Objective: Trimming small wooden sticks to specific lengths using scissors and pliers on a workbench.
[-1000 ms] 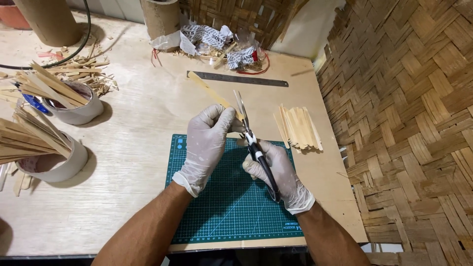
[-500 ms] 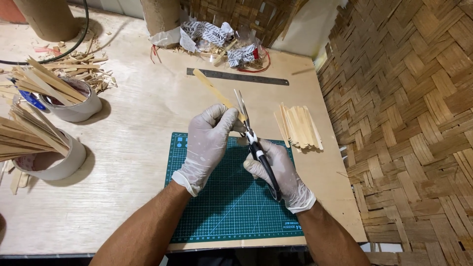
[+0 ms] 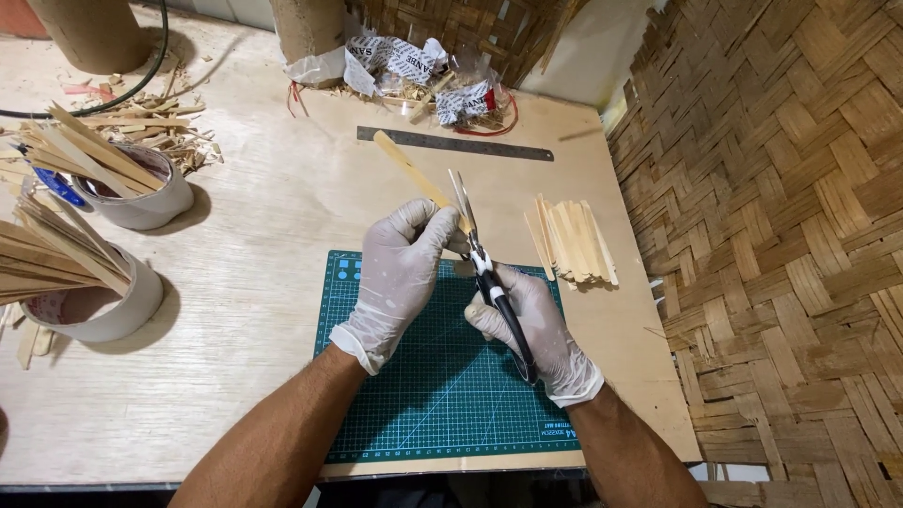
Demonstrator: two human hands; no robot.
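A: Scissors (image 3: pixel 484 263) first, in the head view. The right hand (image 3: pixel 536 325) is closed round the black handles, and the blades stand open with the bamboo strip (image 3: pixel 414 179) lying between them. I'd say the cut goes best if the strip sits deep in the blades and square across them.

B: And the left hand (image 3: pixel 400 273)?

A: Closed on the strip, pinching it just beside the blades, above the top edge of the green cutting mat (image 3: pixel 442 386). Fingers close to the cut steady it, though I'd keep the fingertips clear of the edge.

B: How does the strip look?

A: Pale, flat, thin and narrow, with a rounded far end. It slants up and left from the gloved fingers toward the steel ruler (image 3: pixel 456 144), held in the air above the table (image 3: pixel 254 282). A pile of cut pieces (image 3: pixel 572 240) lies just right of the hands.
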